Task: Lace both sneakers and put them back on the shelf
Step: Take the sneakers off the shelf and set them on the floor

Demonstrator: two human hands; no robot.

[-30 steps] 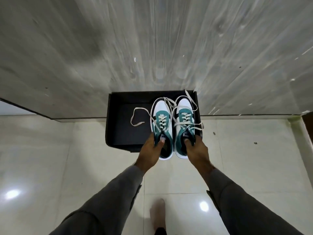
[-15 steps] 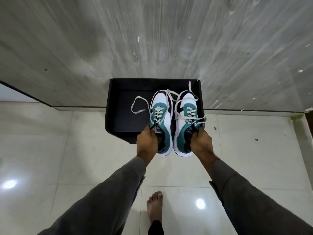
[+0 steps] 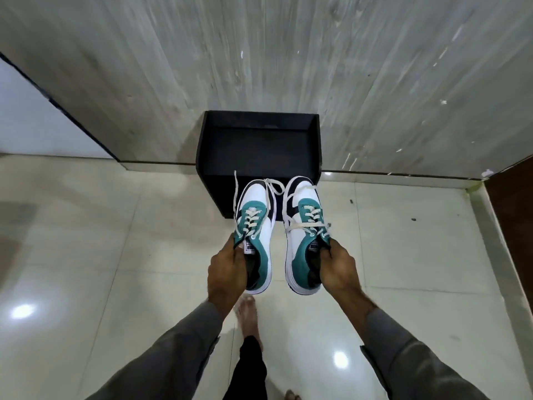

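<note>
Two white, teal and black sneakers hang in the air in front of a black open shelf box (image 3: 315, 145) that stands on the floor against the grey wall. My left hand (image 3: 227, 269) grips the left sneaker (image 3: 261, 223) at its collar beside the tongue. My right hand (image 3: 339, 268) grips the right sneaker (image 3: 302, 223) the same way. Both shoes point toes away from me, over the shelf's near edge and the floor tiles. Cream laces run through the eyelets, with loose ends trailing over the toes. The shelf's inside shows nothing in it.
Glossy pale floor tiles (image 3: 115, 255) spread all around. A grey wood-grain wall (image 3: 259, 53) rises behind the shelf. My bare foot (image 3: 248, 316) stands just below the shoes. A dark brown panel (image 3: 516, 192) edges the right side.
The sneakers have come out of the black shelf, toward me and apart from each other. Both hands keep their grip. The camera has tilted, so the shelf sits farther up the view.
</note>
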